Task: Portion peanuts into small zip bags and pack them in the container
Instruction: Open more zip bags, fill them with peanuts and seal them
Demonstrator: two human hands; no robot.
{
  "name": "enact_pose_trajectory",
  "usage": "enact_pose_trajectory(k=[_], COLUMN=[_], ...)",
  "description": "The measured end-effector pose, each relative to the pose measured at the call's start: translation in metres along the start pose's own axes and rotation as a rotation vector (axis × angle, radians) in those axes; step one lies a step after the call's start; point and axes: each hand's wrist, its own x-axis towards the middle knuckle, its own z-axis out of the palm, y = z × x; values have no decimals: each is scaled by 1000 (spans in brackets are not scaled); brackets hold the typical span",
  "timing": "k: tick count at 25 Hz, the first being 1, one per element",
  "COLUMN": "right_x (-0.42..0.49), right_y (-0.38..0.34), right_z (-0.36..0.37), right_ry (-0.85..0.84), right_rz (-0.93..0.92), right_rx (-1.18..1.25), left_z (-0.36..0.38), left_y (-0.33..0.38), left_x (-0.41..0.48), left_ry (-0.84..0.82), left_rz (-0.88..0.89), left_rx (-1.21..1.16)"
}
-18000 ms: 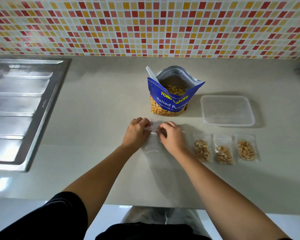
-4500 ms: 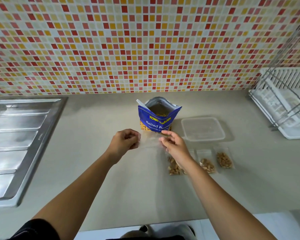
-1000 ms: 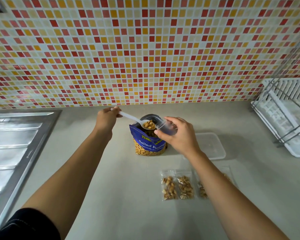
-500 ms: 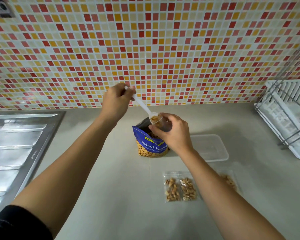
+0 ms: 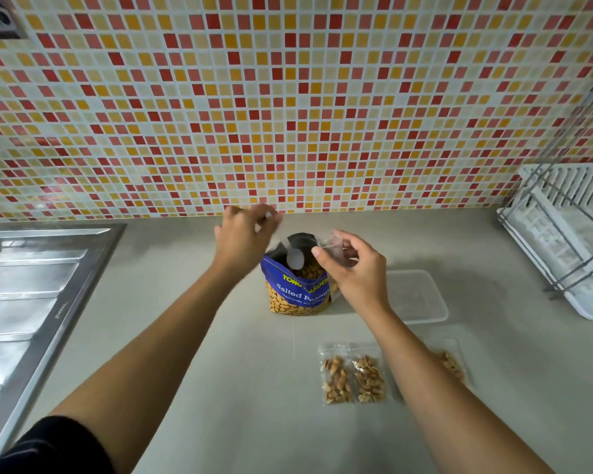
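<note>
The small clear plastic zip bag (image 5: 336, 246) is pinched at its mouth by the right hand (image 5: 351, 268), thumb and fingers closed on the thin film above the open blue foil pouch of salted peanuts (image 5: 297, 289). It looks feather-light, limp and slick, so the stiffer zip rim is probably the best place to hold. The left hand (image 5: 243, 239) is raised beside the pouch, fingers curled round the handle of a white plastic spoon (image 5: 295, 258) whose bowl dips into the pouch. Filled clear bags of peanuts (image 5: 353, 374) lie on the grey counter (image 5: 220, 371), near the clear rectangular plastic container (image 5: 416, 295)
</note>
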Motion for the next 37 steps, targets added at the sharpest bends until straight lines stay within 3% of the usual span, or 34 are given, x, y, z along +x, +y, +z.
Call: enact_pose_trajectory(k=[2, 4, 11, 16, 22, 32, 37], right_x=[-2, -3, -2, -2, -2, 3, 6], right_y=[5, 10, 22, 25, 26, 11, 5], right_z=[0, 0, -3, -1, -2, -9, -11], right_ry=[-2, -2, -51, -64, -89, -28, -70], right_rz=[34, 63, 114, 128, 152, 97, 3], right_rx=[11, 17, 60, 55, 80, 82, -107], left_z=[21, 33, 39, 41, 31, 19, 1], left_y=[-6, -2, 12, 9, 2, -18, -27], left_x=[-9, -11, -6, -11, -5, 2, 6], left_ry=[-137, -195, -32, -216, -89, -25, 42], left_rz=[31, -57, -427, -293, -485, -685, -746], left_rx=[226, 248, 15, 79, -428, -723, -737])
